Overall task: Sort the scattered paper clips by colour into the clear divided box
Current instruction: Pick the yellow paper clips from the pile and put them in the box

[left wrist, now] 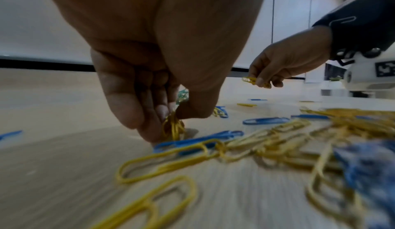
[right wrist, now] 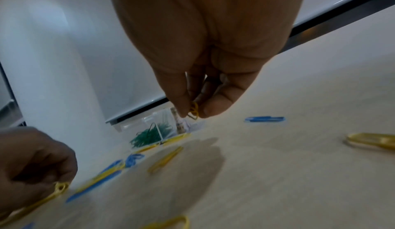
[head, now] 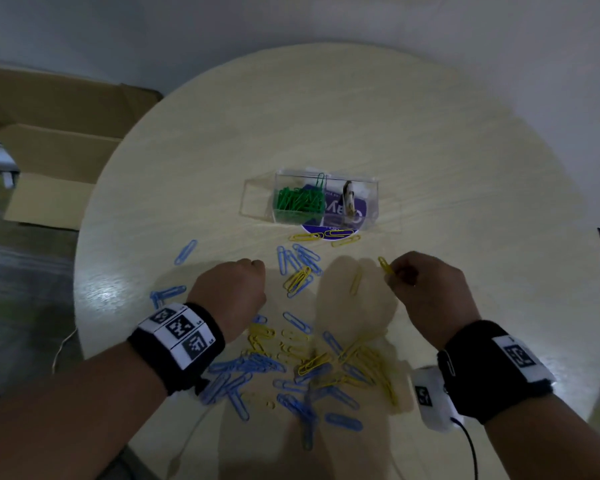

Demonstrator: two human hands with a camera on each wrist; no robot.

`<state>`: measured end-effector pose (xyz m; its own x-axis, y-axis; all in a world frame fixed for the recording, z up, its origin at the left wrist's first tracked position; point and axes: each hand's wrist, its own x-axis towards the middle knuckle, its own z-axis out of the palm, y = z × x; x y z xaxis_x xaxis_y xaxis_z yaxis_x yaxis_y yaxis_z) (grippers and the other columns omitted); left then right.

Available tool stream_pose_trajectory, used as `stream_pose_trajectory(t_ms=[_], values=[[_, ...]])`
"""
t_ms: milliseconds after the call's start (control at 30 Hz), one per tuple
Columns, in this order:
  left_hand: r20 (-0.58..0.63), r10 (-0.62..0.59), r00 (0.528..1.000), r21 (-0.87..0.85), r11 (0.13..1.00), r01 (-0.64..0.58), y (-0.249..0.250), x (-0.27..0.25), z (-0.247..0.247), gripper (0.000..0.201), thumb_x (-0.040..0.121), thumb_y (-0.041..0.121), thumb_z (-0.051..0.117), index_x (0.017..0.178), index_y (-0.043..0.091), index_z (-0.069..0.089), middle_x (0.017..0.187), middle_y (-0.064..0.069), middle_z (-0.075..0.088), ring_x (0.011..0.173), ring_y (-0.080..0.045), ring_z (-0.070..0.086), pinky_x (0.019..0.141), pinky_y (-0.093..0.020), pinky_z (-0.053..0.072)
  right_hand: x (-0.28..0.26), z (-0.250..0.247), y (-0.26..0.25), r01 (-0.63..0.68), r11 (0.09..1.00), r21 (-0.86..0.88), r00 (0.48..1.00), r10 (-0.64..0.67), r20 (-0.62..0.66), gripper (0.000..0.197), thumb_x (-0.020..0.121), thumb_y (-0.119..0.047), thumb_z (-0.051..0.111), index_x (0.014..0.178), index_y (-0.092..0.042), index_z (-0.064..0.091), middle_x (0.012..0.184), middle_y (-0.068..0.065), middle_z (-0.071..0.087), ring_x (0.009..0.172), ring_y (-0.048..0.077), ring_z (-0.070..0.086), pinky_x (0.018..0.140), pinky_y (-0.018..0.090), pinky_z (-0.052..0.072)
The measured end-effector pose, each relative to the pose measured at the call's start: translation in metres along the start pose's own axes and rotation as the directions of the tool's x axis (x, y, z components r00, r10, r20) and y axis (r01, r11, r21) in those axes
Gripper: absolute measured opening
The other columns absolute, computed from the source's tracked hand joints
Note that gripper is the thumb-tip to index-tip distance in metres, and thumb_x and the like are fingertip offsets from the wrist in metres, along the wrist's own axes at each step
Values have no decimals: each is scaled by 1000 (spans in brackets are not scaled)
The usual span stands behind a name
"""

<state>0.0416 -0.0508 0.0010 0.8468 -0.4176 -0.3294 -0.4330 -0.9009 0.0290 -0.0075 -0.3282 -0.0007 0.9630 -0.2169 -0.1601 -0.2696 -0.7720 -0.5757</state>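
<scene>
Blue and yellow paper clips (head: pixel 312 368) lie scattered over the near half of the round table (head: pixel 465 150). The clear divided box (head: pixel 310 199) stands beyond them, with green clips (head: pixel 298 202) in one compartment. My left hand (head: pixel 232 289) hovers low over the table and pinches a bunch of yellow clips (left wrist: pixel 174 127) between thumb and fingers. To its right, my right hand (head: pixel 426 285) is raised a little and pinches a yellow clip (head: pixel 386 265), seen also in the right wrist view as a yellow clip (right wrist: pixel 194 111) at the fingertips.
A purple round sticker (head: pixel 343 216) lies under the box. Open cardboard boxes (head: pixel 56 161) stand on the floor to the left of the table. A cable (head: pixel 471 452) runs from my right wrist camera. A white wall rises behind the table.
</scene>
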Motion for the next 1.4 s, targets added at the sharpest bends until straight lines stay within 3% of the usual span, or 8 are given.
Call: stream_pose_trajectory(t_ms=[133, 300, 633, 900, 1067, 1167, 1300, 1400], values=[[-128, -171, 977, -386, 916, 109, 7, 23, -30, 17, 82, 31, 65, 89, 15, 66, 86, -8, 70, 86, -32, 65, 72, -37, 49, 6, -13, -5, -12, 996, 87, 998, 17, -61, 10, 76, -22, 74, 74, -26, 65, 65, -11, 64, 61, -4, 56, 56, 4, 36], [-275, -283, 919, -630, 775, 49, 38, 78, -76, 13, 75, 25, 66, 83, 17, 72, 81, -8, 74, 85, -28, 69, 77, -39, 53, 18, -24, -11, -57, 981, 184, 995, 71, -74, 10, 76, -24, 75, 74, -23, 65, 65, -8, 66, 61, 8, 62, 63, 27, 49], [-284, -144, 948, -401, 916, 19, 59, 127, -73, 23, 92, 22, 53, 98, 8, 69, 95, -14, 71, 93, -34, 63, 78, -40, 51, 48, -27, -29, -57, 970, 235, 997, 69, -42, 10, 75, -27, 75, 79, -23, 66, 70, -5, 70, 65, 14, 66, 69, 35, 55], [-406, -309, 860, -655, 755, -38, 26, 70, -70, 24, 92, 19, 57, 111, 16, 71, 104, -7, 72, 91, -23, 68, 87, -33, 53, 94, -7, -67, -9, 968, 250, 1000, 14, -17, 13, 71, -20, 70, 83, -21, 66, 75, -1, 70, 74, 22, 68, 72, 37, 54], [-236, -285, 929, -577, 810, 103, 5, 29, -28, 22, 98, 22, 51, 112, 20, 68, 110, -2, 66, 90, -21, 63, 83, -33, 50, 93, -3, -69, 36, 989, 144, 996, -23, -91, 20, 80, -30, 69, 96, -20, 71, 97, 2, 72, 91, 20, 65, 75, 24, 42], [-206, -131, 970, -484, 875, 15, 7, 24, -3, 25, 99, 20, 48, 117, 20, 67, 108, -4, 60, 95, -24, 57, 85, -37, 47, 67, 0, -47, 105, 993, 53, 977, -93, -193, 9, 80, -25, 68, 88, -22, 71, 92, 2, 69, 81, 21, 65, 73, 24, 41], [-175, 129, 976, -305, 936, -178, 18, 11, 16, 26, 92, 19, 54, 114, 22, 67, 99, -4, 60, 91, -29, 54, 77, -43, 51, 29, 23, -20, 207, 978, -35, 971, -201, 127, 17, 75, -14, 72, 89, -24, 73, 89, 3, 65, 74, 19, 63, 68, 22, 39], [-194, 125, 973, -263, 949, -175, 13, -4, 28, 31, 85, 11, 64, 114, 20, 68, 99, -3, 62, 87, -30, 55, 72, -41, 52, 9, 36, -7, 305, 945, -116, 931, -271, 243, 26, 71, -9, 71, 94, -21, 74, 93, 5, 64, 85, 27, 64, 75, 26, 44]])
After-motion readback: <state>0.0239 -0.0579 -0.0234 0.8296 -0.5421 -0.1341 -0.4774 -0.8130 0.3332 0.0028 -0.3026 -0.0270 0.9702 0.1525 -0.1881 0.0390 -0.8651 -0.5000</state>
